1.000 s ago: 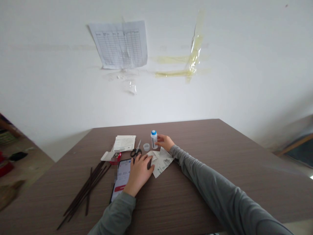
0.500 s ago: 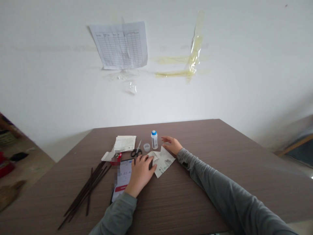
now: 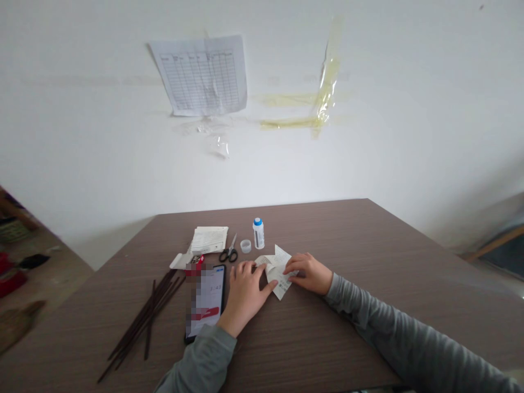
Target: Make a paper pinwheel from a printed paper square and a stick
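The right hand [image 3: 309, 272] is pinching the right edge of the folded paper [image 3: 280, 274] at the surface's [image 3: 347, 338] middle, its grip nearly closed, while the left hand [image 3: 245, 292], fingers loosely spread, is touching the paper's left side.

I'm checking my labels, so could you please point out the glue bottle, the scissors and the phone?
White bottle with blue top [image 3: 258, 236]: head view, on its body.
Scissors [image 3: 233, 255]: head view, on the right handle loop.
Phone [image 3: 212, 299]: head view, on its screen.
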`<move>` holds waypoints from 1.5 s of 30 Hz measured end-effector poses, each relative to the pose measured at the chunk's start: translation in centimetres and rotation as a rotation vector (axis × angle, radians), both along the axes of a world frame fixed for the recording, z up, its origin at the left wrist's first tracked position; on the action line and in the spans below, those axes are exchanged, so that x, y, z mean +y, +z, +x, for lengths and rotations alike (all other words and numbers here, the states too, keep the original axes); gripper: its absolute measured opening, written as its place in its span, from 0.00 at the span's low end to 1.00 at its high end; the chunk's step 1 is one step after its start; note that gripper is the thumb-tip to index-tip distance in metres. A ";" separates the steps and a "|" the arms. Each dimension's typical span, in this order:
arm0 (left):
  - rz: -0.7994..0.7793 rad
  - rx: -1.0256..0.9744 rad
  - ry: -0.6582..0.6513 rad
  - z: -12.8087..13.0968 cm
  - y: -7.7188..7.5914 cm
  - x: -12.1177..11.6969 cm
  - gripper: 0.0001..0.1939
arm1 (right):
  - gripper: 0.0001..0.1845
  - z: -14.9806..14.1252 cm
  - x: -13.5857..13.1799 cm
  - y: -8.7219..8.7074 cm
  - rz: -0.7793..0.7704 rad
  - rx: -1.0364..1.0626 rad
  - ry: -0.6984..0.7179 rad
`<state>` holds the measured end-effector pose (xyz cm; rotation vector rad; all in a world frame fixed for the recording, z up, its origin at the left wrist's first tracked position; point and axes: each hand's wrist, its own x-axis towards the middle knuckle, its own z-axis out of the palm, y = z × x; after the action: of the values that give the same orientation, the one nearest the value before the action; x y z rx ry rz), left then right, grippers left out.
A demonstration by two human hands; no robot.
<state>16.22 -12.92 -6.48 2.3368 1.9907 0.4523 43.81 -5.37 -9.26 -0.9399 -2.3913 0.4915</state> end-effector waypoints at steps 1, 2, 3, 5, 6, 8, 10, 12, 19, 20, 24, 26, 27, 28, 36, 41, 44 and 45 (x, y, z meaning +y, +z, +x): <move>0.002 -0.005 -0.002 0.0 -0.1 0.0 0.24 | 0.14 0.0 -0.3 -0.2 0.002 -0.030 0.003; 0.006 -0.010 -0.005 0.0 -0.2 0.1 0.24 | 0.14 0.1 -0.5 -0.3 0.006 -0.051 0.002; 0.014 -0.014 -0.007 0.0 -0.3 0.2 0.24 | 0.13 0.0 -0.7 -0.3 0.009 -0.064 -0.002; 0.026 -0.020 -0.009 -0.1 -0.4 0.3 0.24 | 0.11 -0.2 -1.0 -0.2 0.014 -0.081 -0.016; 0.029 -0.023 -0.010 -0.1 -0.4 0.3 0.24 | 0.10 -0.3 -1.1 -0.1 0.019 -0.084 -0.027; 0.030 -0.031 -0.014 -0.1 -0.4 0.4 0.24 | 0.10 -0.6 -1.4 0.1 0.031 -0.087 -0.051; 0.035 -0.040 -0.018 -0.1 -0.2 0.3 0.23 | 0.13 -0.9 -1.7 0.2 0.045 -0.092 -0.072; 0.038 -0.046 -0.018 0.0 0.0 0.3 0.23 | 0.16 -1.2 -2.0 0.2 0.058 -0.104 -0.086; 0.008 -0.059 -0.002 0.2 0.3 0.3 0.22 | 0.16 -1.7 -2.1 0.1 0.071 -0.131 -0.119; 0.009 -0.058 0.000 0.1 0.2 0.3 0.22 | 0.15 -1.8 -2.0 0.1 0.067 -0.132 -0.123; 0.014 -0.047 -0.011 0.0 -0.1 0.6 0.22 | 0.14 -1.8 -2.1 0.2 0.062 -0.121 -0.120; 0.022 -0.042 -0.014 -0.1 -0.3 0.7 0.21 | 0.18 -1.7 -2.2 0.3 0.064 -0.132 -0.120; 0.026 -0.041 -0.013 -0.2 -0.5 0.7 0.21 | 0.20 -1.7 -2.2 0.4 0.066 -0.145 -0.122; 0.030 -0.041 -0.013 -0.2 -0.7 0.8 0.22 | 0.23 -1.6 -2.3 0.5 0.069 -0.161 -0.123; 0.107 -0.071 -0.043 -0.5 -1.8 1.1 0.23 | 0.16 -1.5 -2.0 0.1 0.114 -0.132 -0.116; 0.101 -0.096 -0.070 -0.4 -1.5 1.0 0.18 | 0.15 -1.6 -1.5 -0.8 0.066 -0.061 -0.197; 0.113 -0.105 -0.065 -0.2 -1.5 1.1 0.15 | 0.18 -2.0 -1.2 -1.4 0.042 -0.002 -0.238; 0.116 -0.109 -0.064 -0.1 -1.5 1.1 0.14 | 0.19 -2.1 -1.2 -1.6 0.042 0.019 -0.250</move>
<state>16.10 -11.83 -7.98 2.3765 1.8839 0.6928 41.70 -6.52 -10.83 -1.1895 -2.2175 0.3518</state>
